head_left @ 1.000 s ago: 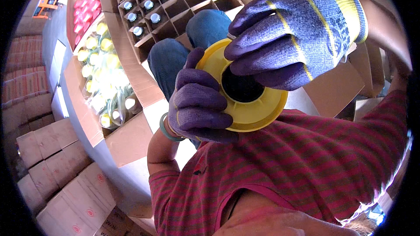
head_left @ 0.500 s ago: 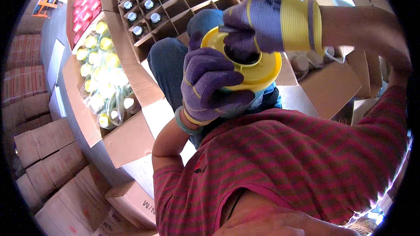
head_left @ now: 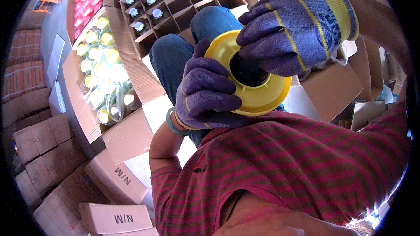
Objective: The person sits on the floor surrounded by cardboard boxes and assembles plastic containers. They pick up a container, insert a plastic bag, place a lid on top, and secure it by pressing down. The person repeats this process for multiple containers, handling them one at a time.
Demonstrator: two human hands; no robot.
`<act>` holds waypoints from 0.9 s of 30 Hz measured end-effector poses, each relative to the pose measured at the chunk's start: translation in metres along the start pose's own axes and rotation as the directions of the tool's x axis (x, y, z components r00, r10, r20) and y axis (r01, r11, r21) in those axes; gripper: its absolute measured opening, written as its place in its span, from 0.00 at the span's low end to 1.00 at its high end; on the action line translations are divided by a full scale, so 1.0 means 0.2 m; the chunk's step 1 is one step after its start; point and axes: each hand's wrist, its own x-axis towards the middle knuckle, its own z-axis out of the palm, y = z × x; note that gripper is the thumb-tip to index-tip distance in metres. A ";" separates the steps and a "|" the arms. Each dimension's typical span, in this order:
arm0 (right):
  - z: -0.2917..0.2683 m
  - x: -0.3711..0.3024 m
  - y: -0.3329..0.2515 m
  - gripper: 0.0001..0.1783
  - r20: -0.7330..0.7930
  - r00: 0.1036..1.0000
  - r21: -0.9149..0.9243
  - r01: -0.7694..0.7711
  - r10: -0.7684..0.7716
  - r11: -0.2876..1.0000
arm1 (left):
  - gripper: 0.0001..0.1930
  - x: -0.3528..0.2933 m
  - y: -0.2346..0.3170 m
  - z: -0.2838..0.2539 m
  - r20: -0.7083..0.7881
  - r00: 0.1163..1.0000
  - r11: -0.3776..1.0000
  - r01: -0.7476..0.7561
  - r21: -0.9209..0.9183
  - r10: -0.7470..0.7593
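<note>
My left hand (head_left: pixel 205 91), in a purple knit glove with yellow lines, is closed on the near-left rim of a round yellow flanged piece (head_left: pixel 258 100). A dark round opening (head_left: pixel 245 70) lies in the middle of that piece, tilted up toward me. Over the opening's right edge is my right hand (head_left: pixel 288 32), in a matching glove, its fingers bent and bunched. Its fingertips are partly hidden, and whatever they may pinch does not show. The piece is held above my lap, close to my shirt; its underside is out of sight.
Ahead stands a divided carton (head_left: pixel 175 17) with several white-capped bottles. To its left are a carton of yellow-capped bottles (head_left: pixel 94 61) in clear wrap and red items (head_left: pixel 87 0). Stacked brown boxes (head_left: pixel 48 140) line the left; an open carton flap (head_left: pixel 332 91) is at right.
The yellow piece has come slightly lower and nearer to me, showing more of its face. My right hand has turned and shifted right, uncovering more of the dark opening. My left hand keeps its hold.
</note>
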 end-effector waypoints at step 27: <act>0.07 -0.10 -0.03 0.16 -0.099 0.995 -0.045 -0.006 0.001 0.999 | 0.22 0.06 0.02 0.04 0.017 1.000 0.999 -0.015 0.032 0.014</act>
